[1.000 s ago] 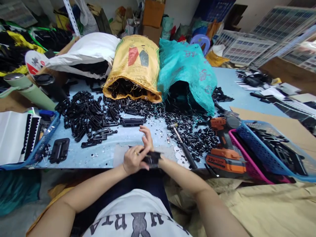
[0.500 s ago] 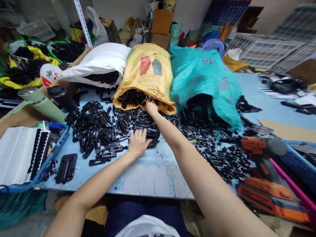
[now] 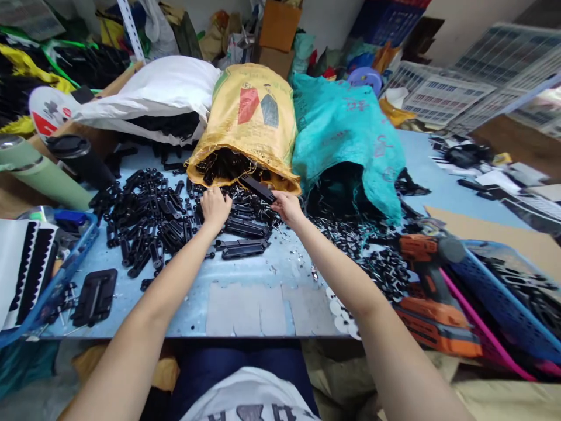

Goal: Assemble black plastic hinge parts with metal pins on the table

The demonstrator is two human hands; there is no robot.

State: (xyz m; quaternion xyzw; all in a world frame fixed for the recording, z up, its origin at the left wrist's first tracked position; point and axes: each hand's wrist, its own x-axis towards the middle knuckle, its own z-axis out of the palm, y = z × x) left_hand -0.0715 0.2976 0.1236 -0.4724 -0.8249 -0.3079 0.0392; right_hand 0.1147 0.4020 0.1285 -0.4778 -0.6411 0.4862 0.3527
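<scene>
My right hand (image 3: 286, 206) is closed on a long black plastic bar (image 3: 258, 188), lifted at the mouth of the yellow woven sack (image 3: 249, 120). My left hand (image 3: 214, 206) is curled over the pile of black plastic parts (image 3: 149, 216) just in front of the sack; what its fingers hold is hidden. More black bars (image 3: 243, 248) lie on the blue table (image 3: 184, 304) between my arms. Both forearms reach out over the table's front edge.
A teal sack (image 3: 346, 134) and a white sack (image 3: 149, 96) flank the yellow one. An orange cordless drill (image 3: 427, 292) and blue and pink baskets (image 3: 504, 292) sit at right. Left: a green flask (image 3: 39, 172), a blue tray (image 3: 65, 269), a black latch (image 3: 94, 295).
My right hand pulled back from inside the yellow sack with a black bar. My left hand moved forward to the parts near the sack's mouth. Earlier both hands held a part near my body.
</scene>
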